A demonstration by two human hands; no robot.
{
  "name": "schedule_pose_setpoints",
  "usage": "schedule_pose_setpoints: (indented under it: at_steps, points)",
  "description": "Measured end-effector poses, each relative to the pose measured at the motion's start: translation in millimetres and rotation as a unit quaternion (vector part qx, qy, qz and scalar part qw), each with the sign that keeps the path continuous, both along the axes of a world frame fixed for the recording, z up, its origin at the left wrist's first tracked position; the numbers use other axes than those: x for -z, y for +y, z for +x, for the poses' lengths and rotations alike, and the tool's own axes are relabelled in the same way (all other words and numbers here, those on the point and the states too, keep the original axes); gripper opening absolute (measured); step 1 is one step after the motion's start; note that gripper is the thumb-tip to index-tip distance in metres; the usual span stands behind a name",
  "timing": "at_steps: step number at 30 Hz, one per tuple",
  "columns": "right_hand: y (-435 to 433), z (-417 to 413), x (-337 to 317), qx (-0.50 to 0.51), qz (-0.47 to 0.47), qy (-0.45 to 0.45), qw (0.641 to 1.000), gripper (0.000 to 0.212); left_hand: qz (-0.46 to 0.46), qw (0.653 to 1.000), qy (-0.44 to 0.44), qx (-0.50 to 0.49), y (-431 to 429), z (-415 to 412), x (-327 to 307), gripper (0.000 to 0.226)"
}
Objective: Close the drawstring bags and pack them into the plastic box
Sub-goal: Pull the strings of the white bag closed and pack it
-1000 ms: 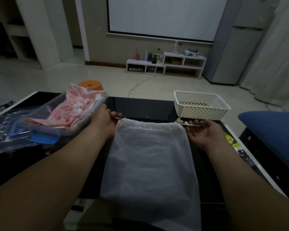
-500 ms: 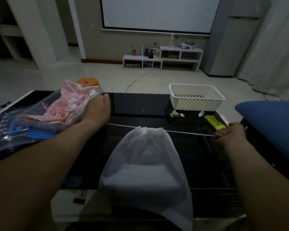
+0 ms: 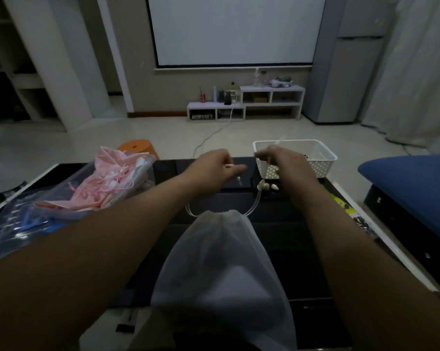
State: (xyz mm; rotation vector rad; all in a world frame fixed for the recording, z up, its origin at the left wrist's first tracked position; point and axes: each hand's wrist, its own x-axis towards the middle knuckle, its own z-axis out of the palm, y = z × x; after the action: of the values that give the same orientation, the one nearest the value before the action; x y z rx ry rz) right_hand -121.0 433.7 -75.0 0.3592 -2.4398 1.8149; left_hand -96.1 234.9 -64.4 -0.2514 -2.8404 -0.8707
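Okay, white drawstring bag (image 3: 221, 269) sits dead centre on the tabletop (image 3: 284, 229), between my two forearms. It is thin, gauzy mesh, half see-through, with something pale and blocky showing inside. The mouth is gathered into a narrow puckered neck, so the bag now tapers like a teardrop.

The left hand (image 3: 211, 165) has its fingers curled, pinching the drawstring (image 3: 255, 202); a short tail of it dangles just below the knuckles. The right hand (image 3: 284, 160) is blurred, but its fingers are bunched on the other run of thin, pale cord. Both strands sag in loose loops from the neck up to the hands.

At left, the clear plastic box (image 3: 23, 231) is glossy and rounded at the corners, with pink bags (image 3: 107, 183) heaped in it, soft and crumpled. At the far right stands a white perforated basket (image 3: 323, 160), with small shells (image 3: 263, 185) just in front of it on the black, mirror-smooth glass.

Versus half a second ago, the hands were flung wide with the cord pulled taut in one straight line. They have now come together over the far edge, the cord has gone slack, and the neck is pinched tighter. The box and basket haven't budged.
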Motion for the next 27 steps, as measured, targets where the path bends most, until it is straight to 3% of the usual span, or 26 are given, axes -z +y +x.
schedule_pose_setpoints:
  at_steps: [2, 5, 9, 11, 13, 16, 18, 22, 27]
  points:
    - [-11, 13, -10, -0.052, 0.024, 0.066, 0.996, 0.032, 0.063, 0.996, -0.013, 0.057, 23, -5, -12, 0.02]
    - [-10, 17, -17, -0.075, 0.013, 0.098, 0.992, 0.034, 0.195, 0.979, -0.041, 0.052, 32, -8, -23, 0.019]
    - [-3, 2, 2, -0.047, -0.065, -0.055, 0.995, 0.055, 0.246, 0.965, -0.086, 0.026, 22, -16, -27, 0.032]
    - [-2, 5, 22, -0.083, 0.02, -0.149, 0.985, 0.054, 0.298, 0.951, -0.081, 0.004, 20, -19, -32, 0.028]
    - [-5, 13, 43, -0.143, 0.032, -0.205, 0.968, 0.049, 0.349, 0.934, -0.079, -0.008, 16, -26, -36, 0.028]
    - [-15, 22, 56, -0.168, -0.096, -0.229, 0.954, 0.029, 0.41, 0.908, -0.079, -0.038, 6, -41, -38, 0.03]
    - [-24, 26, 56, -0.164, -0.136, -0.234, 0.949, 0.028, 0.438, 0.894, -0.082, -0.048, 0, -50, -36, 0.029]
    - [-40, 31, 53, -0.198, -0.185, -0.295, 0.916, 0.027, 0.486, 0.868, -0.095, -0.042, -7, -63, -31, 0.029]
    - [-50, 23, 62, -0.199, -0.206, -0.298, 0.911, 0.024, 0.523, 0.847, -0.082, -0.053, -22, -78, -30, 0.03]
